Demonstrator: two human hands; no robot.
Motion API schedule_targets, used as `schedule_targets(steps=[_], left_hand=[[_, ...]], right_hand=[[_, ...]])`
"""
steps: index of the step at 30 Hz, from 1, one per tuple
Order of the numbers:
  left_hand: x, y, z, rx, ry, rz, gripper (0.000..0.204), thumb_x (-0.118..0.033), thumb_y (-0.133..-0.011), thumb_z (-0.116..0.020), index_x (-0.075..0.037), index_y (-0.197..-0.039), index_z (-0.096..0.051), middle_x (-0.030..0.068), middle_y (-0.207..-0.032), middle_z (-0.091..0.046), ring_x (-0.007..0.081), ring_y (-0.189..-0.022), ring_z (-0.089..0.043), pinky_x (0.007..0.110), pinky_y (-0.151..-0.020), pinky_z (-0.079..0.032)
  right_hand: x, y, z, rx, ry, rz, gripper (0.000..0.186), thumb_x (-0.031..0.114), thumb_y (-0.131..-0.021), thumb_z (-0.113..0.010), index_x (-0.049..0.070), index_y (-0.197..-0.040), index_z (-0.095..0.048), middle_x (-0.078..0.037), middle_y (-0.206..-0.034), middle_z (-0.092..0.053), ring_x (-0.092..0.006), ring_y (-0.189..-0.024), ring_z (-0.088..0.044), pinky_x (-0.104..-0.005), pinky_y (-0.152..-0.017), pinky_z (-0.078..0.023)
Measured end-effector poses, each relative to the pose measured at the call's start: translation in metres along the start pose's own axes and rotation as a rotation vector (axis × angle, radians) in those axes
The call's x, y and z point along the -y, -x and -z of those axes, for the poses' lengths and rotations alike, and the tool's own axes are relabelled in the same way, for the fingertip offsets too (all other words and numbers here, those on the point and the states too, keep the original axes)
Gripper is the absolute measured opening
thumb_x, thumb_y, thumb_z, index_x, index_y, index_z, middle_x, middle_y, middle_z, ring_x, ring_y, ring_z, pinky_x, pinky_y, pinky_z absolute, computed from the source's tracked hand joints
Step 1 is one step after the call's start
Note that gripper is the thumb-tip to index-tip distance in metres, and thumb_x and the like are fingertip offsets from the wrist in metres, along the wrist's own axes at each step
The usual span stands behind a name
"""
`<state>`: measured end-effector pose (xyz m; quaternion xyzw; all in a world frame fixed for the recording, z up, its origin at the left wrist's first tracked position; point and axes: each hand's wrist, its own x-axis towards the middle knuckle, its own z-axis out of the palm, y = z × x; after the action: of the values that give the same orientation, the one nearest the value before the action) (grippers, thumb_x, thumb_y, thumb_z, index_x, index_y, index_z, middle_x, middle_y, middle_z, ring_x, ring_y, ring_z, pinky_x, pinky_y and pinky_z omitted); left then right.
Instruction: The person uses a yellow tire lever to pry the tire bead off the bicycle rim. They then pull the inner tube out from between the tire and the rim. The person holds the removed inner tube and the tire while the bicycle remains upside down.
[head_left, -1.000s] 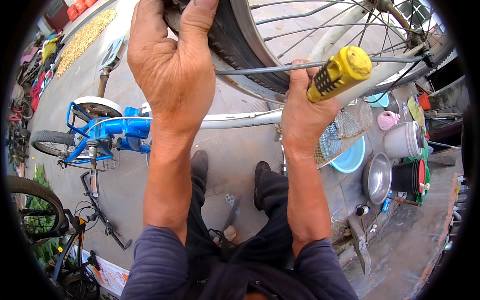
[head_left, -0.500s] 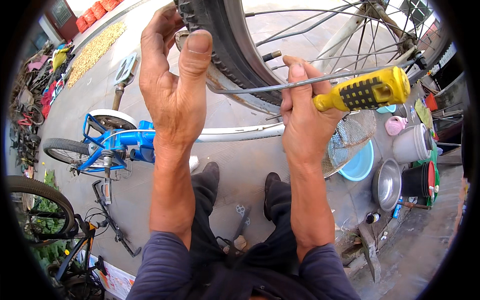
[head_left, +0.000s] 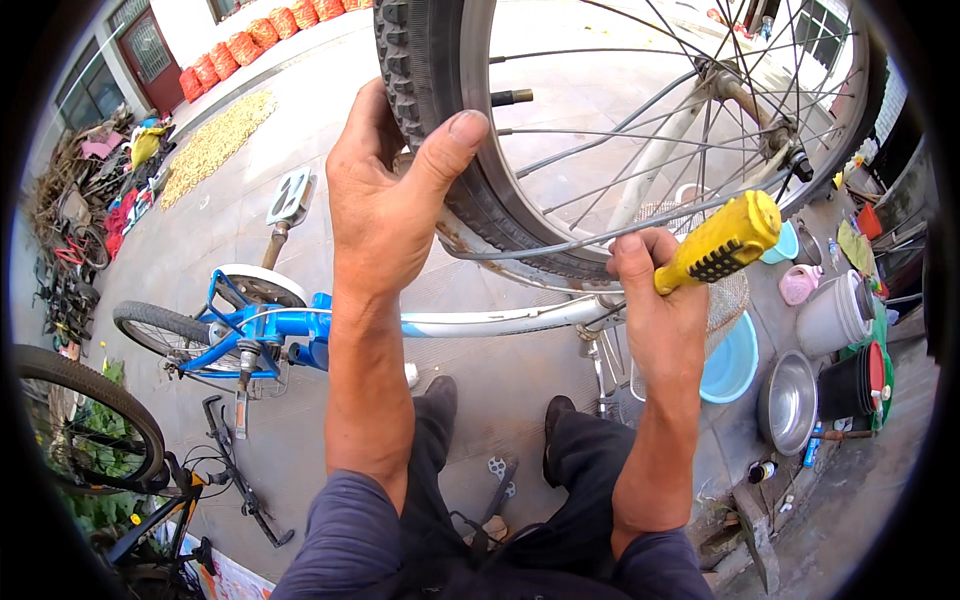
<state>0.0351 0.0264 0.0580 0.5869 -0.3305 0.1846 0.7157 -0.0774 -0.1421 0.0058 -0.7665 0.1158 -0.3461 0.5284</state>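
My left hand is cupped around the knobby tire of a raised bicycle wheel. Its thumb lies along the near side, and its other fingers are partly hidden behind the tread. In my right hand is a screwdriver with a yellow and black handle, tilted up to the right; its shaft is hidden. The right fingers are close to a thin grey fender stay that crosses in front of the wheel. A rusty white fender curves under the tire. The blue and white bicycle frame extends left below my hands.
Another bicycle stands at the lower left. A crank arm lies between my feet. To the right are a light blue basin, a metal bowl and stacked buckets. Orange sacks line the far wall.
My view has shifted, showing more of the far yard. The wheel has turned a little, its valve now higher relative to the hub. The screwdriver handle now points more upward.
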Motion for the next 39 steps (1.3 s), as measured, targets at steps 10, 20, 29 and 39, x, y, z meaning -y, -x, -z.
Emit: schedule_targets(steps=[10, 20, 29, 39], left_hand=[[0.015, 0.006, -0.009, -0.081, 0.102, -0.091, 0.025, -0.014, -0.092, -0.061, 0.003, -0.109, -0.054, 0.0050, -0.095, -0.063, 0.0078, -0.085, -0.055, 0.022, -0.078, -0.045], [0.021, 0.007, -0.009, -0.127, 0.084, -0.086, 0.024, -0.014, -0.091, -0.064, 0.002, -0.106, -0.055, 0.0027, -0.094, -0.062, 0.0061, -0.083, -0.053, 0.021, -0.077, -0.044], [0.016, 0.010, -0.008, -0.126, 0.016, -0.076, 0.025, -0.017, -0.091, -0.063, 0.002, -0.107, -0.057, 0.0030, -0.094, -0.063, 0.0061, -0.083, -0.053, 0.021, -0.076, -0.043], [0.022, 0.017, -0.006, -0.156, -0.043, -0.064, 0.031, -0.018, -0.090, -0.064, 0.002, -0.113, -0.058, 0.0061, -0.097, -0.064, 0.0103, -0.087, -0.056, 0.023, -0.082, -0.043]], right_hand=[[0.042, 0.012, 0.027, -0.123, -0.206, -0.019, 0.025, 0.013, -0.078, -0.077, 0.001, -0.086, -0.057, 0.003, -0.059, -0.052, -0.0041, -0.052, -0.046, -0.0193, -0.047, -0.035], [0.042, -0.004, 0.066, -0.122, -0.723, -0.010, 0.034, 0.030, -0.092, -0.060, -0.001, -0.101, -0.051, -0.009, -0.077, -0.059, -0.0136, -0.055, -0.059, -0.0223, -0.043, -0.049], [0.049, -0.025, 0.065, 0.047, -0.611, 0.186, 0.023, 0.009, -0.095, -0.053, -0.003, -0.115, -0.049, -0.019, -0.108, -0.061, -0.0219, -0.087, -0.068, -0.0273, -0.071, -0.060], [0.037, -0.026, 0.044, -0.160, -0.710, 0.343, 0.029, 0.023, -0.099, -0.046, -0.005, -0.108, -0.051, -0.020, -0.103, -0.062, -0.0222, -0.083, -0.068, -0.0275, -0.070, -0.060]])
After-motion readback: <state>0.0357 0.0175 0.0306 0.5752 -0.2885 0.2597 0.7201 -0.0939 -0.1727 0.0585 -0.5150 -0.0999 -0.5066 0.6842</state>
